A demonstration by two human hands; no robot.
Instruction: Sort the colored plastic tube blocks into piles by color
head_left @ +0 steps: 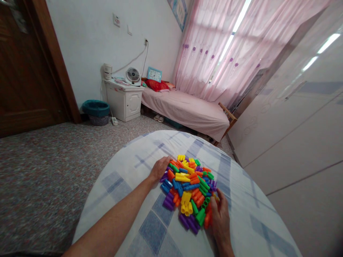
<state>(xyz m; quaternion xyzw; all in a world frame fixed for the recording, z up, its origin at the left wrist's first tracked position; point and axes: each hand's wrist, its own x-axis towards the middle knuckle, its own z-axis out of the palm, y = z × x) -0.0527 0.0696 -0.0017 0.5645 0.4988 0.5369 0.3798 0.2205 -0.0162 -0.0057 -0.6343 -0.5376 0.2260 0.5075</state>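
A heap of plastic connecting blocks (190, 177) in yellow, orange, green, blue and purple lies on the round table. Most are made of short tubes joined side by side. My left hand (160, 168) rests against the heap's far left edge, fingers stretched toward the blocks and fingertips partly hidden. At the near right edge is my right hand (221, 213), its thumb and forefinger apart. A yellow block (215, 196) shows between them, and orange blocks (208, 217) lie beside the thumb. I cannot see a firm grip on any block.
A checked blue-and-white cloth covers the table (120, 214). Beyond it stand a bed (184, 105), a white cabinet (125, 101) with a fan (133, 75), and a teal-lined bin (96, 109). A pale wardrobe (294, 142) rises at the right, a wooden door (26, 71) at the left.
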